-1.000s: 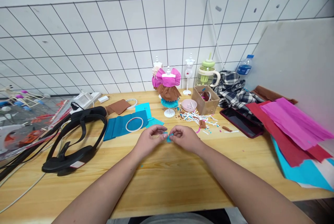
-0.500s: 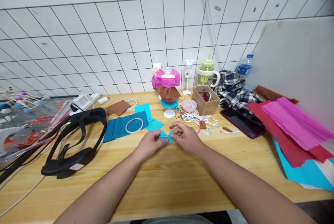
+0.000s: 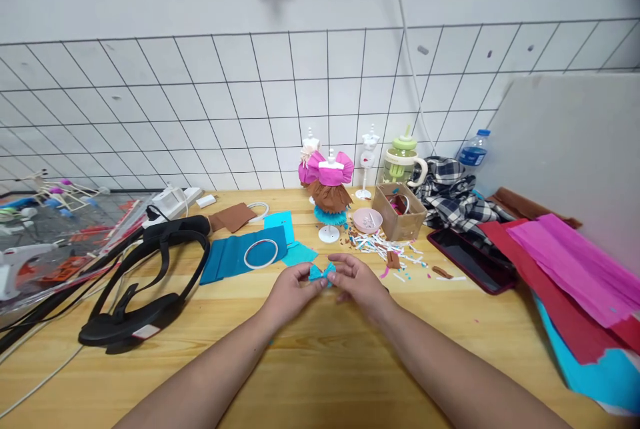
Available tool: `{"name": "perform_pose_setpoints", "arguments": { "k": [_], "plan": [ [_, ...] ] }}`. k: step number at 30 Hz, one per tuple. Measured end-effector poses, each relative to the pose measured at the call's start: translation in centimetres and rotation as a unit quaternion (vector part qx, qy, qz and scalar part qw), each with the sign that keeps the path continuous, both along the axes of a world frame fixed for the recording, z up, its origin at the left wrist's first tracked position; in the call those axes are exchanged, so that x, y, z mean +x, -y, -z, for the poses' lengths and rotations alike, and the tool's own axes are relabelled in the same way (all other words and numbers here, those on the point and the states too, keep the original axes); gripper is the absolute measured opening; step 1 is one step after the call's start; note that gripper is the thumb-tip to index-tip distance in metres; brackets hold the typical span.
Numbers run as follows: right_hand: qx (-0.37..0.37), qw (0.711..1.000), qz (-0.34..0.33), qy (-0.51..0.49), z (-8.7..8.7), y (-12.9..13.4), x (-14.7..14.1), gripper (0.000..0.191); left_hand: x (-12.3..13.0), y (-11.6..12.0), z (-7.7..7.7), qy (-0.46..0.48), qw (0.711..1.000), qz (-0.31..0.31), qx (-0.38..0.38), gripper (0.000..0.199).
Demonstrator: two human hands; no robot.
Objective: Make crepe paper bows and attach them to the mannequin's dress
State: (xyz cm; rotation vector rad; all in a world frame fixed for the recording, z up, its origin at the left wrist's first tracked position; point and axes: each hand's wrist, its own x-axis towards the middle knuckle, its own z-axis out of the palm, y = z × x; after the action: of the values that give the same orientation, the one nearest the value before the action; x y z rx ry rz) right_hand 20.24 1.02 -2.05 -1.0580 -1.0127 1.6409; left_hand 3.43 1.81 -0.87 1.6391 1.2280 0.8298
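Observation:
Between my hands is a small light-blue paper bow (image 3: 321, 273), pinched in at its middle. My left hand (image 3: 295, 287) is closed on its left side, thumb and forefinger together. Thumb and fingers of my right hand (image 3: 357, 282) pinch its right side. Just beyond stands a miniature dress form (image 3: 329, 179) wearing a pink bodice with puffed sleeves and a brown skirt over a blue frill. Light-blue paper squares (image 3: 299, 253) lie past my left hand, beside a teal folded sheet (image 3: 225, 257) with a white ring (image 3: 261, 253) on it.
Paper scraps and white sticks (image 3: 385, 245) are scattered near a pink bowl (image 3: 367, 221) and a cardboard box (image 3: 399, 215). A black headset (image 3: 145, 322) rests at left. On the right lie a phone (image 3: 470, 260) and stacked coloured paper (image 3: 575, 275). A green-lidded jug (image 3: 401, 161) stands behind.
The view has tilted upward, so the table objects sit lower in the picture. Both hands keep hold of the bow, and my right fingers have shifted slightly around it.

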Motion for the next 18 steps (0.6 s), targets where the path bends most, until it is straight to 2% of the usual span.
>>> {"name": "perform_pose_setpoints", "arguments": {
  "k": [4,7,10,13,15,18],
  "plan": [
    [-0.010,1.000,0.024,0.001,0.3,0.1,-0.5,0.045,0.3,0.4,0.0,-0.026,0.999,-0.009,0.028,0.029],
    [0.014,0.999,0.048,0.010,-0.6,-0.4,0.2,0.045,-0.1,0.4,-0.1,-0.054,0.998,0.005,0.042,0.025],
    [0.083,0.992,0.093,0.020,-3.2,-1.6,2.0,0.043,-1.1,-1.2,-0.9,-0.111,0.993,0.022,0.029,0.037],
    [0.150,0.981,0.125,0.006,-6.9,-3.4,3.8,0.040,-1.6,-4.3,-1.9,-0.165,0.986,-0.014,0.021,0.045],
    [0.194,0.973,0.126,0.002,-9.2,-4.8,4.4,0.038,-0.9,-6.7,-2.0,-0.164,0.985,-0.039,0.043,0.050],
    [0.250,0.956,0.154,-0.021,-11.4,-6.9,4.4,0.035,1.4,-9.5,-1.0,-0.204,0.971,-0.104,0.072,0.062]
  ]
}}
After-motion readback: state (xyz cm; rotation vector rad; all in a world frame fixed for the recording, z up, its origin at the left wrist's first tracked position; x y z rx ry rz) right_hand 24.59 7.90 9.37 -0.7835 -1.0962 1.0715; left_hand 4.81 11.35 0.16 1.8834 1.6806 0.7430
